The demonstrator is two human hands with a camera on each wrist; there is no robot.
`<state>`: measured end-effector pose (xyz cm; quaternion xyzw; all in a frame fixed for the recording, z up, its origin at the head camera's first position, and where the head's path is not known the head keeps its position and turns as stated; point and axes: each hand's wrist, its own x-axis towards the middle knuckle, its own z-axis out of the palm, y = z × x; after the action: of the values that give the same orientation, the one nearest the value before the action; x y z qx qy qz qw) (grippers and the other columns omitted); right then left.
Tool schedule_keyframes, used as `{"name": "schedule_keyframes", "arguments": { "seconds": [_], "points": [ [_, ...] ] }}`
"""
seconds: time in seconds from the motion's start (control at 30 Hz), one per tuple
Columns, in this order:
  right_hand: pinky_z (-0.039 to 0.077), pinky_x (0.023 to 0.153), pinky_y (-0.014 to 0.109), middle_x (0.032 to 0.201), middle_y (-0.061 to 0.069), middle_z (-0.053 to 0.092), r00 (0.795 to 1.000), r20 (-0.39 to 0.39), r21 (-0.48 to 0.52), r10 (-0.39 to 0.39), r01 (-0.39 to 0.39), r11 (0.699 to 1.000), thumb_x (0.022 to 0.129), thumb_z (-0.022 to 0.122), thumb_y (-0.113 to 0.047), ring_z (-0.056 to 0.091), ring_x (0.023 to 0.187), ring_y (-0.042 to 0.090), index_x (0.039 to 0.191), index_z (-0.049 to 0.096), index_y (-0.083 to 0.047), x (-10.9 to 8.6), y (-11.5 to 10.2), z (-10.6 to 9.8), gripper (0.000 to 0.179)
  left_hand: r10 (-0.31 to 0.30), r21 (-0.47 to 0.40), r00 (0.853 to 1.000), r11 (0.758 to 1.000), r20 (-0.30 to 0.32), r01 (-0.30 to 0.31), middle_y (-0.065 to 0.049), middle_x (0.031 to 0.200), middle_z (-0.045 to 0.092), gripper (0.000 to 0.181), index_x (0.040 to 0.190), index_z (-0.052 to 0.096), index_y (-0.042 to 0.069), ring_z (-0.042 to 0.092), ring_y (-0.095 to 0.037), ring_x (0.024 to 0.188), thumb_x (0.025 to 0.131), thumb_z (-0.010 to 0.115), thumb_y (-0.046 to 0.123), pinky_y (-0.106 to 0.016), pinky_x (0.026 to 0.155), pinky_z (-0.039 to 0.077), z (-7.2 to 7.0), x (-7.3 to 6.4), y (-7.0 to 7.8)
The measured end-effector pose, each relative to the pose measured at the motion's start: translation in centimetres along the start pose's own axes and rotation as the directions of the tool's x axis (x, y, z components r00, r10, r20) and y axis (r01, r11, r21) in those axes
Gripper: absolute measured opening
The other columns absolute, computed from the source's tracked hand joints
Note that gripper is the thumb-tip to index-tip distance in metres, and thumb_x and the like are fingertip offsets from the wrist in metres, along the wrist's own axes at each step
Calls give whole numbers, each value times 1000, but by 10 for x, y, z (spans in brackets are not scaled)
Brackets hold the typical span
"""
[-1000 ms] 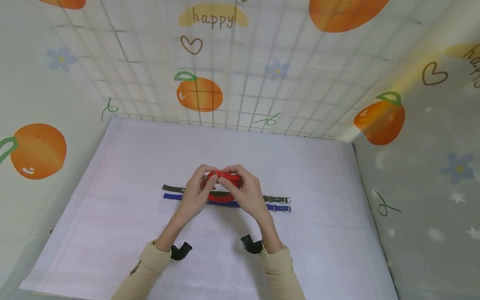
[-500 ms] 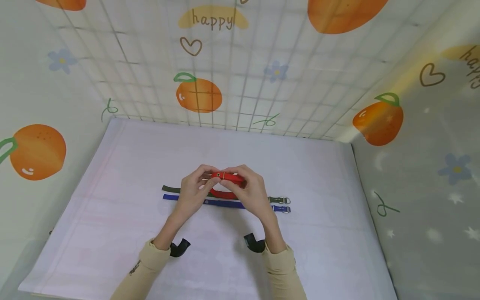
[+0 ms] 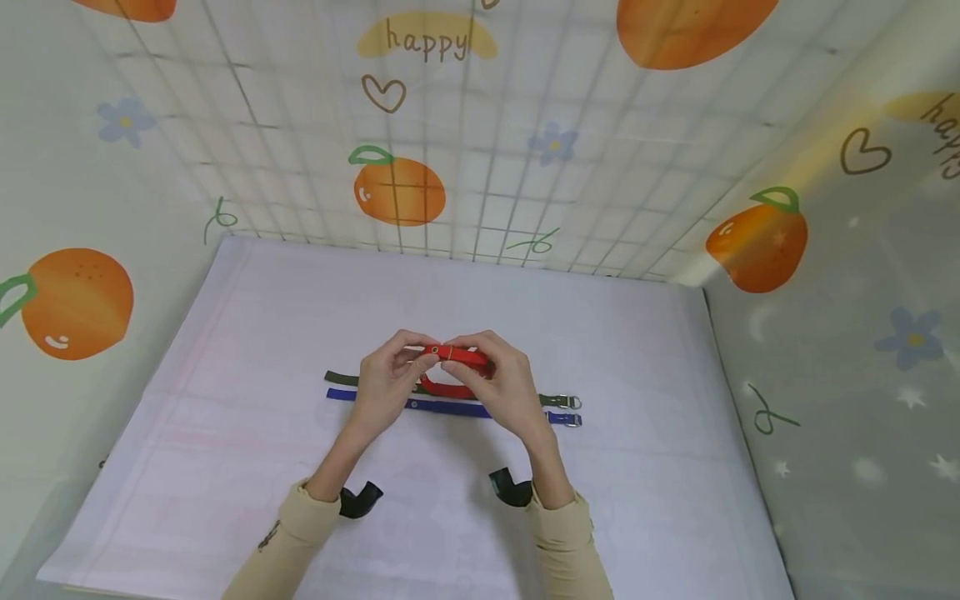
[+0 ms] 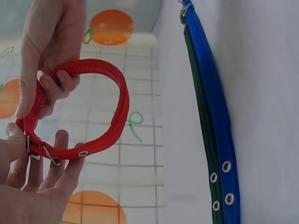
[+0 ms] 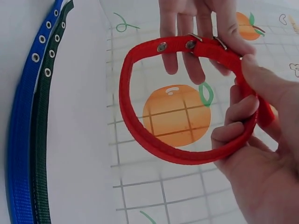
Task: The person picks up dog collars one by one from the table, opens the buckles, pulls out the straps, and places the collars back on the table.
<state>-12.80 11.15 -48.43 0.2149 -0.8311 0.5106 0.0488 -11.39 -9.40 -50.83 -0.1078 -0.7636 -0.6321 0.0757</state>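
A red collar (image 3: 467,356), bent into a loop, is held up above the table between both hands. My left hand (image 3: 386,379) pinches it by the metal buckle (image 4: 33,150), with its other fingers spread under the band. Close beside it, my right hand (image 3: 504,382) grips the doubled strap, thumb on top and fingers curled round the band. Eyelets show along the red band in the right wrist view. Behind the hands, a blue collar (image 3: 450,407) and a dark green collar (image 3: 557,400) lie side by side, straightened out; the hands partly hide both.
The table (image 3: 247,467) has a white cover. A patterned curtain (image 3: 300,192) with oranges hangs over a wire grid behind it, and more printed cloth stands at both sides. Black curved pieces (image 3: 362,500) stick out at the wrists.
The red collar has turned and its loop has opened wider over the half second after the first frame. Since then both hands have stayed almost still, still holding it.
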Motion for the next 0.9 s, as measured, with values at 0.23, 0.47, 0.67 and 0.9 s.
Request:
{"name": "schedule_keyframes", "arguments": {
  "seconds": [0.23,0.47,0.67,0.9],
  "points": [
    [49,63,22,104,1,74,1000,-13,-8,-16,16,1000,96,84,-23,56,73,15,121,76,-20,-1,2,-1,26,-97,-149,995,984,36,101,-14,129,72,27,127,70,8,76,-32,123,102,75,17,-29,100,62,-2,0,-2],
    [47,65,23,108,2,71,1000,5,-1,4,-4,1000,99,81,-20,55,78,17,125,72,-19,-2,0,-1,28,-175,-291,982,938,75,189,-12,134,63,30,132,63,2,71,-31,133,107,68,17,-28,106,59,-2,-1,-1],
    [55,70,22,113,3,73,1000,-8,-24,12,-12,1000,99,80,-23,61,86,16,129,75,-21,-1,-1,0,31,-177,-341,980,919,89,197,-8,131,62,30,133,59,-1,73,-13,125,109,65,17,-30,108,58,-1,-2,-1],
    [57,74,22,111,5,72,1000,-13,-42,-9,9,999,102,77,-25,63,89,16,124,77,-17,0,-2,0,23,-132,-280,984,947,116,160,-14,136,62,30,136,57,2,72,-17,125,110,62,17,-26,106,58,-1,-2,-1]
  ]
}}
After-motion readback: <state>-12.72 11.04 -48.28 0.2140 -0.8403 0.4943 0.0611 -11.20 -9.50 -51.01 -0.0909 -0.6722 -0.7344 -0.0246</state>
